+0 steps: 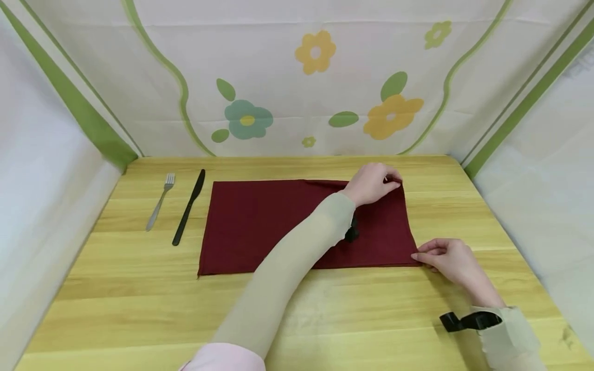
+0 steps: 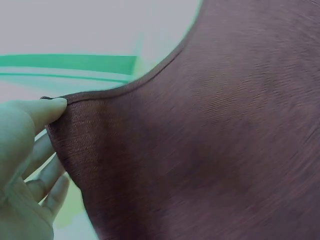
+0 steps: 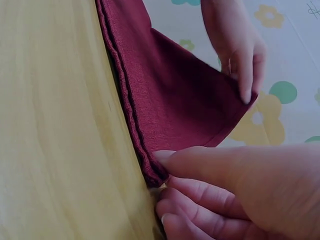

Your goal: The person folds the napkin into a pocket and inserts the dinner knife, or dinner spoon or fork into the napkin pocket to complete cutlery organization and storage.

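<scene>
A dark red cloth napkin (image 1: 260,221) lies folded in layers on the wooden table, its long sides running left to right. My left hand (image 1: 373,183) reaches across it and pinches the far right corner between thumb and fingers. In the left wrist view that corner of the napkin (image 2: 175,145) is lifted, with the thumb on top of the hem. At the near right corner my right hand (image 1: 450,260) pinches the cloth. The right wrist view shows the stacked edges of the napkin (image 3: 132,115) beside my right thumb. My left forearm hides part of the cloth.
To the left of the napkin lie a black knife (image 1: 187,211) and a silver fork (image 1: 160,202), both slanted. White curtains with flower prints (image 1: 287,77) stand behind and at both sides of the wooden table (image 1: 139,309). A black wrist camera (image 1: 468,322) sits on my right wrist.
</scene>
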The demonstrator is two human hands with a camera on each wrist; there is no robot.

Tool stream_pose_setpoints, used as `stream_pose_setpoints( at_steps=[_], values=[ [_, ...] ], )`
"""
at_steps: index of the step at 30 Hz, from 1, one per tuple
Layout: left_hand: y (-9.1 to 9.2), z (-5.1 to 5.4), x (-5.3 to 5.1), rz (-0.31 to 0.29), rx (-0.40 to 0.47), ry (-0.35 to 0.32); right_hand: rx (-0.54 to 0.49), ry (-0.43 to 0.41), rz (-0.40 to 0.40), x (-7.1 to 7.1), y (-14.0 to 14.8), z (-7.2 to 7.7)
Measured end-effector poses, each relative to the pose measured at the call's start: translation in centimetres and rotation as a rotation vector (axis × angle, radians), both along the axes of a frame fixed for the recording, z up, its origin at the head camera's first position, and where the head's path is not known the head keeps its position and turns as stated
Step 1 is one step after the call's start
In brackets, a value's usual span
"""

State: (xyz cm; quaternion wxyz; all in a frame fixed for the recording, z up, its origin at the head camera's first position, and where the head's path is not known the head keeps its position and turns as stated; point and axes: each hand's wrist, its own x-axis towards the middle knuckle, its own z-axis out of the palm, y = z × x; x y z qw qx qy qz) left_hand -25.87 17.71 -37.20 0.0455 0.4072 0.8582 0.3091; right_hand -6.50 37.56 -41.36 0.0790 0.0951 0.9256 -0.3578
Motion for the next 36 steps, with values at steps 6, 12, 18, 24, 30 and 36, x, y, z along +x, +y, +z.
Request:
stream_pose_setpoints(
  at_steps=[6, 12, 18, 24, 30, 36],
  values=[
    [-2.1, 2.0, -1.0, -0.071, 0.107, -0.086, -0.028, 0.005, 0.014, 0.1, -0.3, -0.1],
    [-4.1, 3.4, -1.3, -0.096, -0.036, -0.038, -0.052, -0.003, 0.031, -0.1, -0.1, -0.3],
    [-5.5, 3.8, -1.4, -0.131, -0.143, 0.062, -0.020, -0.026, 0.082, 0.1, 0.3, -0.1],
    [-6.7, 4.1, -1.4, -0.073, -0.067, 0.066, -0.028, 0.005, 0.130, 0.1, 0.4, 1.2],
    [-6.9, 4.7, -1.5, 0.007, 0.086, 0.094, 0.000, 0.094, 0.193, 0.2, 0.0, 3.9],
    [-7.1, 4.6, -1.5, 0.012, 0.178, 0.026, 0.027, 0.143, 0.220, 0.2, -0.6, 5.3]
  ],
)
